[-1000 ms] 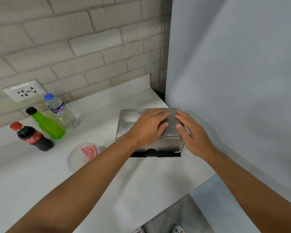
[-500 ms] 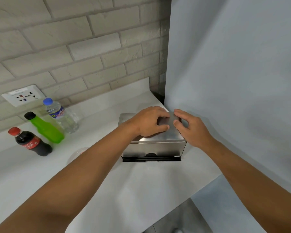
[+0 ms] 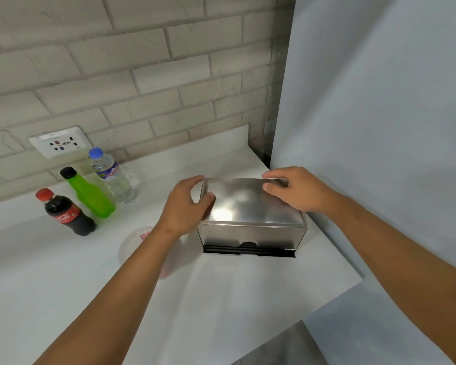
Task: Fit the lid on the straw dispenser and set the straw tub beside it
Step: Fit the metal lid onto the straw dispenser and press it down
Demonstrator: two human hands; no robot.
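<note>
Three bottles stand close together on the white counter (image 3: 63,272) near the brick wall (image 3: 142,61). The cola bottle (image 3: 67,213) with a red cap is nearest the front. Behind it leans a green drink bottle (image 3: 91,193) with a black cap, and beside that a clear water bottle (image 3: 113,176) with a blue cap. A white wall socket (image 3: 61,144) sits above them. A plain grey panel (image 3: 379,101) rises along the counter's right side.

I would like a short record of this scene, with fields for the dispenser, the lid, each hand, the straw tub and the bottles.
dispenser: steel box on white counter, near the right wall
lid: on top, looks seated
left hand: at lid's left edge
right hand: at lid's far right corner
straw tub: clear, left of dispenser, partly behind left forearm
bottles: cola, green, water
</note>
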